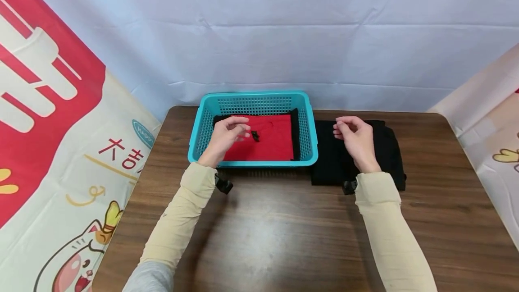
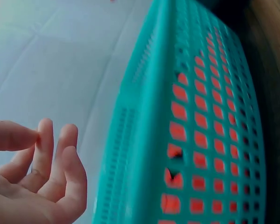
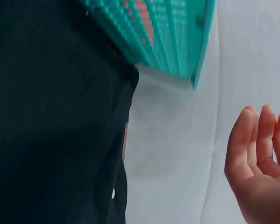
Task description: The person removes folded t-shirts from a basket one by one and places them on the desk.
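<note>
I have my left hand (image 1: 229, 136) above the left part of the basket, fingers loosely bent, thumb tip close to the index finger, nothing visible between them. My right hand (image 1: 357, 141) hangs over the black cloth (image 1: 389, 152) on the table, likewise loosely curved and holding nothing I can see; I cannot tell whether its thumb and fingertip touch.

The red cloth (image 1: 275, 143) lies inside the blue basket (image 1: 259, 164), right of my left hand, which is the nearer one; dark cloth (image 1: 296, 134) shows along its right edge. The black cloth lies below my right hand, just right of the basket. Basket and black cloth both run longest left to right, side by side.

The basket stands close to the table's far edge, with the pale backdrop (image 1: 275, 53) behind. I judge the roomier side for moving is near, over the brown table (image 1: 284, 229).
</note>
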Available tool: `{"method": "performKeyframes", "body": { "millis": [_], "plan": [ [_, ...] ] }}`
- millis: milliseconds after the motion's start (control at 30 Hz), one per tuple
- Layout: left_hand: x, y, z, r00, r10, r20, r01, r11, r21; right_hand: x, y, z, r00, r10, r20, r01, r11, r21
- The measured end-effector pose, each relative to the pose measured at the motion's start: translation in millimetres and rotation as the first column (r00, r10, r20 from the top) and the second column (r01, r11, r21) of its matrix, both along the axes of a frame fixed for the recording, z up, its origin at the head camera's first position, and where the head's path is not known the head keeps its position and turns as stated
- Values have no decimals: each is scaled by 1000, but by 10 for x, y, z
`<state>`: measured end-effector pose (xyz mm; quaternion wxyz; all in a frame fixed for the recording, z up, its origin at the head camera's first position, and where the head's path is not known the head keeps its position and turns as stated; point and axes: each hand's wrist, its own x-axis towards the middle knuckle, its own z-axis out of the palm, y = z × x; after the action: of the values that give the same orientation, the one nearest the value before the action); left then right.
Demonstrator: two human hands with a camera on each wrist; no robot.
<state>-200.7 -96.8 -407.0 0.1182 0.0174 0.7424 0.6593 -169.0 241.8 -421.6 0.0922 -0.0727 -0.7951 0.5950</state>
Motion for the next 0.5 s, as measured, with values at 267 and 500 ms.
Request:
{"method": "performKeyframes", "body": {
  "millis": [267,500],
  "plan": [
    [-46,-115,-98,997,69,31,-65,990,-126,-54,-274,3,990,140,6,-140,990,26],
    [-91,-192,-199,998,45,33,-32,952,-303,-88,-508,-18,971,237,36,-239,968,78]
  ]
}}
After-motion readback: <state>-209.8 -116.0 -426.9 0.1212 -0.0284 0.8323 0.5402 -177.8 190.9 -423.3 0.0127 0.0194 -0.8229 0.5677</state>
